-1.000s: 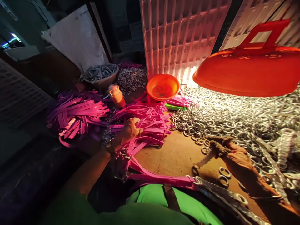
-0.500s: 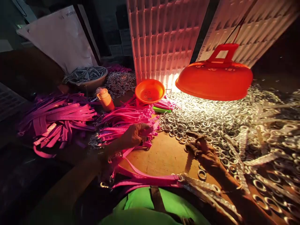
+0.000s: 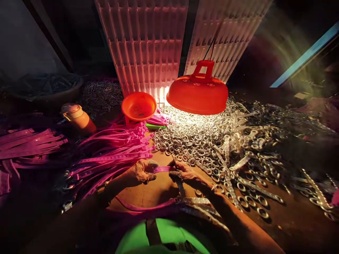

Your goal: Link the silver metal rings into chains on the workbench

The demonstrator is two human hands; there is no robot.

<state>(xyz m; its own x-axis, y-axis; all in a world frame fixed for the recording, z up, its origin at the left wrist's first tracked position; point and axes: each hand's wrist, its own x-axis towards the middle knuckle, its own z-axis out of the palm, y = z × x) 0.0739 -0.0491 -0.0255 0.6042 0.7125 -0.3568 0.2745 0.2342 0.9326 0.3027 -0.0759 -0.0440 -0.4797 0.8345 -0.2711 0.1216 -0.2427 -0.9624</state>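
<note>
Nearest, along the bottom of the frame, green cloth (image 3: 169,229) sits below trailing pink straps (image 3: 150,209). Just above, at the middle, a short pink strip (image 3: 162,169) spans the two hands. The right hand (image 3: 186,173) pinches its right end between thumb and fingers; the left hand (image 3: 140,171) is loosely curled at the other end, thumb and forefinger apart, and whether it grips is hard to tell. The strip seems best kept flat and level, fingertips close to each end, so it cannot twist. Room to move is the bare tabletop (image 3: 148,192) under the hands, hemmed by the strap pile (image 3: 113,151) at left and the ring heap (image 3: 196,141) at right, its loose rings near the right forearm. Farther up, an orange bowl (image 3: 139,106) and red lamp (image 3: 197,93) stand well apart from both hands.
</note>
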